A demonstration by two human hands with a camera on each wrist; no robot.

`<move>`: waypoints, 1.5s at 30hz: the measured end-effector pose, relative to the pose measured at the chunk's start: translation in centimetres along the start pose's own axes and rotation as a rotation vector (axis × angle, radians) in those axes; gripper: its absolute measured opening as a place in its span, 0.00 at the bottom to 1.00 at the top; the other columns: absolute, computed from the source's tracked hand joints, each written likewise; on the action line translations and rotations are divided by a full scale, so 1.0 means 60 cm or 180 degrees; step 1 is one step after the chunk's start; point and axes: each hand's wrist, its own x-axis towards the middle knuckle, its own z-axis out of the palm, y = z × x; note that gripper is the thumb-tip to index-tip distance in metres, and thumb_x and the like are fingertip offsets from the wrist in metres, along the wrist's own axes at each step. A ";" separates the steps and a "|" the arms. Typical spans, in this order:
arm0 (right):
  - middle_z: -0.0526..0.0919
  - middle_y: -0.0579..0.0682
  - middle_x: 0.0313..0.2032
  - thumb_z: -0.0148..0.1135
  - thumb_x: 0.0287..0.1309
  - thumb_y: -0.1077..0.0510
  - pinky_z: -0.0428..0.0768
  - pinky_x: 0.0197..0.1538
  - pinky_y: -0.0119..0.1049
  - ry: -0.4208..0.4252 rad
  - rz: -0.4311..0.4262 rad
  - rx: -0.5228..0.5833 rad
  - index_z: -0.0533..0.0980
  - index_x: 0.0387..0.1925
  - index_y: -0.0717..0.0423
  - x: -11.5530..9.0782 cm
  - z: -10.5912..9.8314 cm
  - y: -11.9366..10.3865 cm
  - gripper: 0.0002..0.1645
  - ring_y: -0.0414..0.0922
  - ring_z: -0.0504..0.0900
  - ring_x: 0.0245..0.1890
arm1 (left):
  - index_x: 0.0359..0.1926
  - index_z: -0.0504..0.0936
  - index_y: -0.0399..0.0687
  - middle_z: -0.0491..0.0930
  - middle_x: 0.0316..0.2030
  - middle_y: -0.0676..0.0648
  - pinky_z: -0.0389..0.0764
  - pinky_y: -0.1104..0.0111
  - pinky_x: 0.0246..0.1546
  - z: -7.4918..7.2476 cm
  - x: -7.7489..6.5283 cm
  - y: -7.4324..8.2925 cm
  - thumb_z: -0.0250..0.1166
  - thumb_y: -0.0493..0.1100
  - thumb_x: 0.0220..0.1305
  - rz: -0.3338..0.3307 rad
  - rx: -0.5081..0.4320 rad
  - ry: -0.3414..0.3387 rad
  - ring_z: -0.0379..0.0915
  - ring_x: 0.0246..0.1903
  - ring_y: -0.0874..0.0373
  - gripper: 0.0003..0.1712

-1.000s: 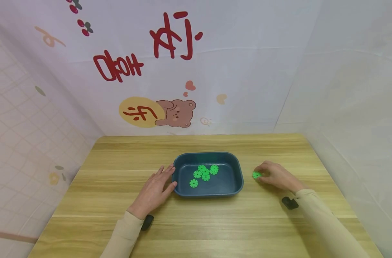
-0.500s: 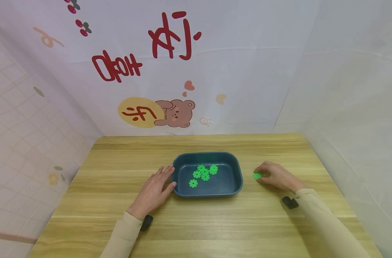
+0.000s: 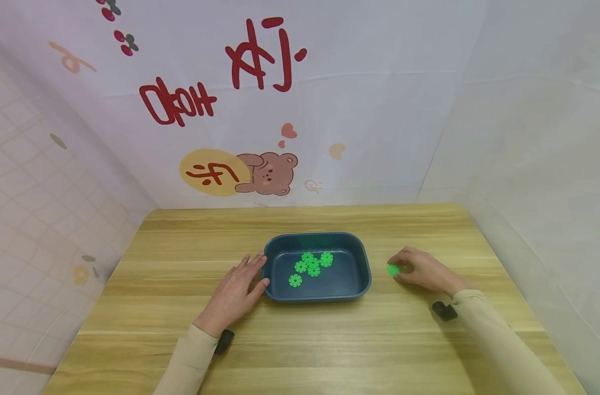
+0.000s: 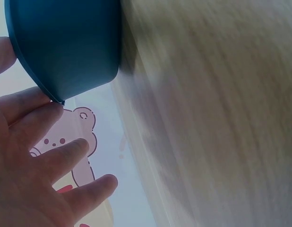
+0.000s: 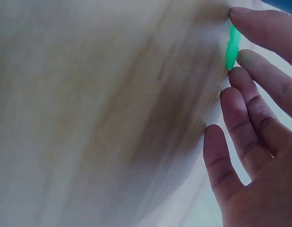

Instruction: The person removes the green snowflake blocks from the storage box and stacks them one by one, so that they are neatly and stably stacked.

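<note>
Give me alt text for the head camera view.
A right hand pinches a green disc beside a dark blue tray of similar discs on a wooden table; the left hand touches the tray's left rim.

Centre: dark blue tray [image 3: 341, 282], bright green discs [image 3: 312, 265]; lower frame: wood-grained yellowish table [image 3: 329, 343], beige sleeves [image 3: 499, 332]; upper frame: white backdrop [image 3: 379, 104], red characters [image 3: 286, 60], 1 brown bear [image 3: 275, 173].
</note>
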 end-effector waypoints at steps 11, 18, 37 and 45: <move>0.83 0.55 0.59 0.71 0.66 0.52 0.79 0.60 0.61 0.0179 0.0087 0.0254 0.79 0.62 0.59 -0.019 -0.008 -0.018 0.26 0.61 0.80 0.59 | 0.77 0.68 0.46 0.64 0.77 0.47 0.63 0.37 0.70 -0.001 -0.001 0.000 0.59 0.56 0.77 0.0002 0.0023 0.0000 0.55 0.76 0.40 0.35; 0.83 0.56 0.60 0.63 0.73 0.48 0.75 0.62 0.65 0.0518 0.0159 0.0322 0.80 0.62 0.57 -0.033 -0.020 -0.045 0.24 0.64 0.77 0.63 | 0.77 0.68 0.45 0.63 0.77 0.46 0.63 0.37 0.70 -0.001 -0.001 0.000 0.60 0.56 0.77 -0.0002 0.0006 -0.0002 0.56 0.76 0.40 0.35; 0.86 0.37 0.50 0.70 0.68 0.53 0.79 0.53 0.30 0.1196 -0.0250 0.0364 0.86 0.51 0.39 -0.026 -0.026 -0.144 0.12 0.40 0.83 0.52 | 0.77 0.68 0.45 0.64 0.77 0.46 0.63 0.37 0.70 -0.001 -0.001 0.001 0.59 0.56 0.78 0.0009 0.0001 0.0004 0.56 0.76 0.39 0.35; 0.87 0.37 0.48 0.72 0.65 0.58 0.83 0.52 0.40 0.1076 -0.0721 0.0282 0.85 0.50 0.43 -0.005 -0.032 -0.188 0.13 0.41 0.85 0.50 | 0.77 0.68 0.45 0.63 0.77 0.46 0.62 0.36 0.70 0.000 0.001 0.000 0.58 0.57 0.78 0.0013 -0.0017 0.0000 0.55 0.76 0.39 0.35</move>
